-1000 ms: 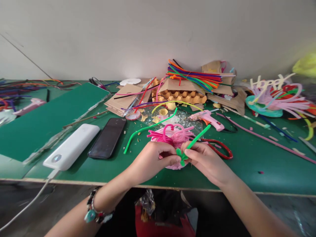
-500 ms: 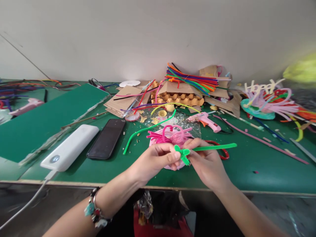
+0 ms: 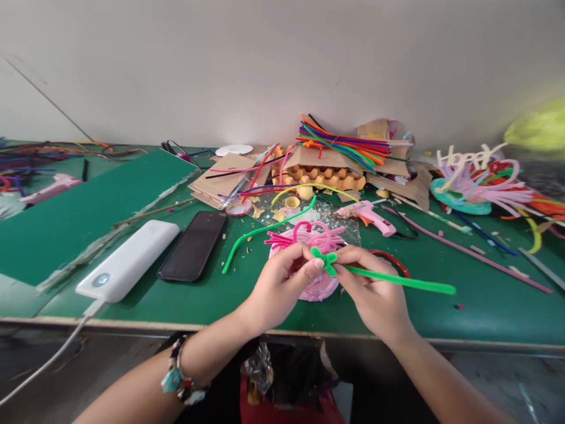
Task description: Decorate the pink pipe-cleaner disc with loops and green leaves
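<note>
A bright green pipe cleaner (image 3: 399, 280) is held between my two hands, its left end bent into a small shape of several loops. My left hand (image 3: 286, 277) pinches the looped end between thumb and forefinger. On the other side of the loops, my right hand (image 3: 373, 288) grips the same pipe cleaner, and its straight tail sticks out to the right past the fingers. Behind and below the hands lies a pink pipe-cleaner piece (image 3: 320, 290), partly hidden by them. Another green pipe cleaner (image 3: 238, 241), curved, rests on the table to the left.
A pink glue gun (image 3: 371, 218) lies beyond my right hand. To the left are a phone (image 3: 193, 247) and a white power bank (image 3: 128, 259) with a cable. Bundled pipe cleaners (image 3: 339, 143) sit on cardboard and an egg tray (image 3: 326, 176) at the back. Red-handled scissors (image 3: 395, 259) are partly covered.
The green tail has swung downward and now slopes down to the right. My left hand has risen slightly, with the looped end still pinched. The view has shifted a little.
</note>
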A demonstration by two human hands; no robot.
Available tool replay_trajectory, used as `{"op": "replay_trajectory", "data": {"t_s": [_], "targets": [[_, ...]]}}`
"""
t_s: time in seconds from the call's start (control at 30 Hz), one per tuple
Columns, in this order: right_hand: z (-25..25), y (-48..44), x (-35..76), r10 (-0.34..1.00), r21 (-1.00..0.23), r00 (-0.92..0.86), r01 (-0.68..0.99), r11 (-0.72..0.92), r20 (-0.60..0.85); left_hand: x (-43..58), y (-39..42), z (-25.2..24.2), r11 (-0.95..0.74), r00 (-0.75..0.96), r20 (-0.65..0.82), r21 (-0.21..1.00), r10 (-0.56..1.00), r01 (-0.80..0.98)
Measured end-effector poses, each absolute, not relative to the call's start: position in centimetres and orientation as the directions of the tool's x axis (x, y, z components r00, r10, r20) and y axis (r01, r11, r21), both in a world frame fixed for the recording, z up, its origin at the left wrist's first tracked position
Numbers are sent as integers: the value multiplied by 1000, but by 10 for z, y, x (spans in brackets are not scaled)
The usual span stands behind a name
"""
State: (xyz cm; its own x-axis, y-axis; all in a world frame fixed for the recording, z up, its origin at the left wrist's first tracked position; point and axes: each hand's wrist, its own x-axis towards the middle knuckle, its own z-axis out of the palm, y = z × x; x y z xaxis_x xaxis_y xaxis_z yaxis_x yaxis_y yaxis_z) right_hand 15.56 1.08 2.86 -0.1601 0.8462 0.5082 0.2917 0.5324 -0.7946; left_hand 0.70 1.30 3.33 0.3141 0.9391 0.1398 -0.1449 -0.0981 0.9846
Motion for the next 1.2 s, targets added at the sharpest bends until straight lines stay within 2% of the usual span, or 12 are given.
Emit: {"op": "replay_trajectory", "data": {"t_s": [0.1, 0.17, 0.3, 0.47, 0.63, 0.7, 0.87, 0.97, 1.07, 1.13, 1.2], "targets": [[27, 7, 153, 751, -638, -155, 436, 635, 642, 11, 11, 32, -60, 265, 115, 977, 957, -206], [25, 6, 153, 650, -485, -190, 521, 702, 736, 13, 10, 32, -62, 227, 109, 976, 968, -207], [19, 6, 155, 453, -177, -288, 647, 742, 844, 15, 8, 31, -133, 162, 152, 984, 975, -121], [17, 2, 157, 406, -92, -332, 667, 739, 852, 17, 6, 30, -170, 101, 180, 981, 978, -97], [26, -2, 157, 299, 147, -495, 678, 720, 816, 18, 4, 29, -191, 94, 197, 979, 976, -68], [29, -2, 158, 285, 191, -526, 676, 711, 802, 18, 4, 28, -216, 79, 218, 976, 973, -37], [30, -3, 158, 275, 202, -547, 658, 725, 791, 19, 4, 28, -224, 81, 222, 975, 972, 8], [29, -1, 158, 282, 147, -525, 634, 760, 803, 18, 5, 30, -214, 103, 210, 976, 972, 27], [28, 3, 160, 385, -56, -414, 619, 784, 825, 16, 9, 30, -193, 168, 180, 979, 969, 65], [28, 9, 162, 497, -225, -369, 578, 785, 785, 15, 12, 29, -184, 217, 157, 977, 963, 110], [29, 14, 165, 576, -353, -402, 504, 789, 712, 13, 14, 28, -197, 254, 151, 966, 955, 169]]}}
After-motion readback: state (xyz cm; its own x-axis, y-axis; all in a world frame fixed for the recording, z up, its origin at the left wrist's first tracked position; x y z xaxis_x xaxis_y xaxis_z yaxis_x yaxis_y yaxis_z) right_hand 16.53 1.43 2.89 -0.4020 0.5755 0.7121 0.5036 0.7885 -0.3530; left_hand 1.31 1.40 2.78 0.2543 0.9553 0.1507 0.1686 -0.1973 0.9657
